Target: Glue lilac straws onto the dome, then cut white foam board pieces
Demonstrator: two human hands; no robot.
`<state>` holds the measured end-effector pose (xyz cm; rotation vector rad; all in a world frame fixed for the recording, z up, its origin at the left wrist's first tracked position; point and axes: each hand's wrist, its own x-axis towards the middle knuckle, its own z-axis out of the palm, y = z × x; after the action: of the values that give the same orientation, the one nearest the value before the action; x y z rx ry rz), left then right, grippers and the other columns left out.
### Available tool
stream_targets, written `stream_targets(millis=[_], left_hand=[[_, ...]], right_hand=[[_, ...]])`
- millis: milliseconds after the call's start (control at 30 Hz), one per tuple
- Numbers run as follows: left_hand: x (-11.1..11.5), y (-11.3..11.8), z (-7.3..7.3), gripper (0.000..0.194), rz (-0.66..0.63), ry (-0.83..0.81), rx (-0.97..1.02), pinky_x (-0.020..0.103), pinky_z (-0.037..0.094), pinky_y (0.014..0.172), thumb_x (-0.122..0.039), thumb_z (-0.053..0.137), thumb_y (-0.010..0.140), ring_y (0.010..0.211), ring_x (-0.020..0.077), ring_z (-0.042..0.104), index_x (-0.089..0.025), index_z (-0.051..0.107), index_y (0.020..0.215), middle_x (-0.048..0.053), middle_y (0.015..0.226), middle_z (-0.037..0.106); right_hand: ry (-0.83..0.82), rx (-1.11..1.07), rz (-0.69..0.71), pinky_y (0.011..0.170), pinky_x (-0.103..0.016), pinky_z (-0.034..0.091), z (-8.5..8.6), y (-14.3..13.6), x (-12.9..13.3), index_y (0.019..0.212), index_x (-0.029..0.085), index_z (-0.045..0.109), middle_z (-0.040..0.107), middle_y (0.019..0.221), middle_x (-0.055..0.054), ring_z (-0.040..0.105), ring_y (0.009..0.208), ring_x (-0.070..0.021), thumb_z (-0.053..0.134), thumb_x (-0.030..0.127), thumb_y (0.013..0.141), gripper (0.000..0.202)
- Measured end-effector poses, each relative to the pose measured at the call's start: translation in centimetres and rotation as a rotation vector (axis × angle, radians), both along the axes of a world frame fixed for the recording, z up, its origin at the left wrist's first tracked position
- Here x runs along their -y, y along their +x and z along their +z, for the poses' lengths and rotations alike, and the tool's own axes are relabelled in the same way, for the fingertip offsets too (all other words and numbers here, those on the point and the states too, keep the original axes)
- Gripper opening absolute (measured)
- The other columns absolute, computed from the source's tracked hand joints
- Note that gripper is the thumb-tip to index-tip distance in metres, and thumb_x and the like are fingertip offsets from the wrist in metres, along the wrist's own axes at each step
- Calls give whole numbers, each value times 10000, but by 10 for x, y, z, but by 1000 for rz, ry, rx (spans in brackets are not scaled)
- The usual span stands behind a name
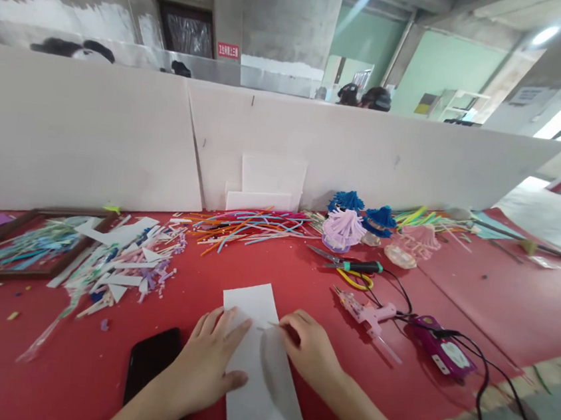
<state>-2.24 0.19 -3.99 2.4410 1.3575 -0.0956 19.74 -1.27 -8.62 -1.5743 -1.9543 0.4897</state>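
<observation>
A white rectangular sheet point(265, 395) lies lengthwise on the red table in front of me. My left hand point(215, 353) rests on its left side, fingers stretched out and thumb apart. At the right edge of the sheet, my right hand point(309, 346) is closed in a pinch. Something thin and pale shows at those fingertips, too small to name. To the left, partly behind my left forearm, is a black phone point(155, 357).
Paper scraps point(130, 254) and a wooden frame point(34, 211) lie left. Coloured strips point(253, 224) sit at the back, near fringed ornaments point(343, 230). Pliers point(358, 278), a pink glue gun point(367, 313) and a purple corded box point(441, 347) are right. A white partition point(367, 146) stands behind.
</observation>
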Motion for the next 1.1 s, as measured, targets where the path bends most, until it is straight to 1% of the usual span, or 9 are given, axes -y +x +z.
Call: stream_targets(millis=[167, 267, 333, 467, 667, 800, 900, 1000, 1100], left_hand=[[9, 10, -4, 706, 5, -7, -8, 641, 200, 1069, -382, 673, 753, 1387, 424, 204, -302, 406, 1402, 182, 1504, 309], [12, 18, -10, 770, -31, 1, -30, 652, 225, 1060, -488, 665, 749, 1373, 441, 229, -268, 368, 1425, 215, 1484, 330], [13, 23, -15, 806, -65, 14, -47, 642, 258, 1056, -607, 620, 745, 1362, 444, 259, -263, 365, 1428, 211, 1428, 424], [11, 32, -23, 830, -60, 76, -74, 625, 344, 1019, -716, 570, 722, 1290, 461, 378, -243, 441, 1392, 196, 1355, 503], [6, 42, -34, 739, -9, 212, -65, 574, 480, 892, -584, 647, 755, 1131, 425, 518, -164, 497, 1345, 202, 1208, 585], [6, 38, -49, 714, -39, 302, -32, 555, 487, 888, -598, 607, 776, 1132, 409, 518, -201, 483, 1357, 185, 1313, 532], [6, 33, -63, 719, -76, 344, 8, 547, 477, 893, -619, 549, 800, 1143, 414, 510, -178, 476, 1363, 190, 1358, 502], [6, 30, -75, 688, -129, 538, 58, 484, 475, 888, -631, 492, 823, 1142, 385, 512, -150, 520, 1315, 183, 1316, 542], [6, 30, -79, 608, -144, 777, 68, 422, 455, 902, -572, 453, 868, 1158, 341, 501, -133, 532, 1282, 162, 1266, 572]], right_hand=[[32, -22, 118, 753, -275, 466, 7, -4, -51, 875, 185, 660, 652, 869, -41, 606, 830, -165, 566, 109, 844, 125], [44, -50, 221, 774, -271, 465, 4, -15, -77, 840, 183, 676, 675, 842, -28, 614, 829, -158, 579, 76, 821, 146], [54, -71, 291, 769, -263, 468, 0, -21, -86, 823, 185, 686, 684, 823, -19, 618, 815, -152, 565, 45, 809, 185], [76, -105, 376, 810, -271, 473, -8, -22, -90, 916, 199, 705, 681, 894, -29, 614, 867, -150, 522, 54, 832, 248], [83, -103, 399, 835, -309, 463, -13, -19, -86, 980, 196, 687, 643, 931, -49, 580, 900, -171, 489, 64, 838, 277], [76, -101, 424, 823, -313, 458, -12, -18, -86, 966, 192, 674, 625, 936, -49, 566, 897, -179, 570, 138, 831, 178], [62, -104, 426, 804, -305, 454, -12, -17, -87, 914, 188, 671, 620, 912, -43, 564, 879, -176, 615, 198, 837, 96], [50, -110, 424, 781, -290, 454, -13, -16, -88, 862, 189, 657, 617, 883, -33, 566, 857, -163, 604, 199, 854, 54], [42, -122, 431, 759, -285, 459, -13, -14, -88, 850, 188, 644, 616, 880, -34, 570, 845, -158, 594, 198, 860, 52]])
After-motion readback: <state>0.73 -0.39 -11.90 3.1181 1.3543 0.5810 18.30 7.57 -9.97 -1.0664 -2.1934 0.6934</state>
